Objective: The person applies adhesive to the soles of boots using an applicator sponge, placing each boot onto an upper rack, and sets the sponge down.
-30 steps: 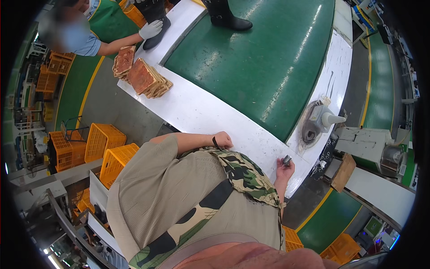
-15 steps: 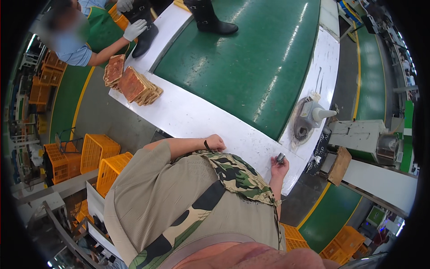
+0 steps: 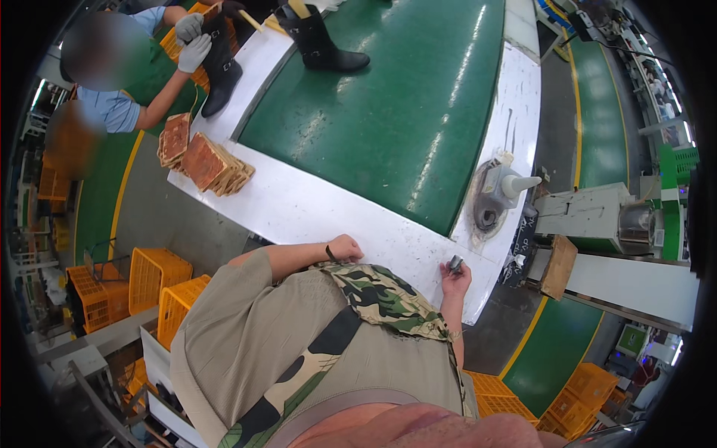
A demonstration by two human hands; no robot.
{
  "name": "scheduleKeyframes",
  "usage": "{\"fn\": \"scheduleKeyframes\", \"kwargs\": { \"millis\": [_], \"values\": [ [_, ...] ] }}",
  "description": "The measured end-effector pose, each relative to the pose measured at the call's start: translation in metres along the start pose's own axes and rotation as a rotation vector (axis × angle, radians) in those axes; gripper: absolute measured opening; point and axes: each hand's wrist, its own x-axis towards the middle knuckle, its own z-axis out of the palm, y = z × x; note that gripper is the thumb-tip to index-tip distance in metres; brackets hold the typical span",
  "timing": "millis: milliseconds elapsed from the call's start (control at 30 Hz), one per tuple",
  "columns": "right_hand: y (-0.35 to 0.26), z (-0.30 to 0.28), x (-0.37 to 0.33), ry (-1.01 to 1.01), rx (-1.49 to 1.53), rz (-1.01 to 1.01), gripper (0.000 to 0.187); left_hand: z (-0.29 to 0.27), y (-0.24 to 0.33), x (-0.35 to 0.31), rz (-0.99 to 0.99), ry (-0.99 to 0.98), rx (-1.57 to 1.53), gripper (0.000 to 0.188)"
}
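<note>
My left hand [image 3: 346, 248] is curled into a loose fist and rests at the near edge of the white tabletop [image 3: 299, 201], a dark band round its wrist. No object shows in it. Farther right, my right hand [image 3: 455, 281] is closed round a small, dark grey, shiny cylindrical piece [image 3: 454, 263] that sticks up from the fingers. What the piece is I cannot make out. A black boot [image 3: 328, 45] with a buckled strap stands on the green belt [image 3: 373, 134] ahead, a pale yellow piece poking out of its shaft.
At the left, a co-worker's gloved hands [image 3: 194, 48] hold another black boot [image 3: 222, 78]. Stacked reddish-brown boards [image 3: 213, 164] lie on the table's left corner. A white nozzle bottle [image 3: 515, 184] sits in a grey holder [image 3: 489, 201] at right. Yellow crates [image 3: 160, 257] stand at lower left.
The whole view has shifted slightly, so the table and boots appear farther left. The co-worker's hands have come together on their boot. My two hands keep their poses.
</note>
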Motion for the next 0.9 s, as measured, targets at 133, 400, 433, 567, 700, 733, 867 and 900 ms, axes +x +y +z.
{"fn": "scheduleKeyframes", "kwargs": {
  "millis": [133, 400, 433, 567, 700, 733, 867, 900],
  "values": [
    [0.001, 0.000, 0.001, 0.015, 0.009, 0.000, 0.017, -0.002, -0.003, 0.003, 0.011, 0.003, 0.057, 0.022],
    [-0.001, 0.004, -0.005, -0.005, 0.003, -0.003, 0.016, -0.001, -0.008, 0.007, 0.111, 0.027, 0.156, 0.026],
    [-0.002, 0.004, -0.005, -0.011, 0.010, -0.015, 0.016, 0.000, -0.005, 0.007, 0.086, 0.035, 0.166, 0.026],
    [-0.004, 0.003, -0.005, -0.004, 0.004, -0.007, 0.017, 0.001, 0.005, 0.002, 0.116, 0.031, 0.254, 0.029],
    [-0.003, 0.007, -0.008, 0.002, 0.006, 0.000, 0.018, -0.003, 0.001, 0.004, 0.132, 0.041, 0.335, 0.032],
    [-0.003, 0.008, -0.008, -0.002, 0.008, -0.003, 0.018, -0.003, 0.000, 0.005, 0.141, 0.040, 0.354, 0.033],
    [-0.004, 0.004, -0.005, -0.007, 0.009, -0.001, 0.017, -0.003, 0.001, 0.008, 0.112, 0.038, 0.372, 0.037],
    [-0.003, 0.003, -0.005, -0.010, 0.012, 0.001, 0.017, -0.003, -0.001, 0.009, 0.109, 0.036, 0.367, 0.037]
  ]
}}
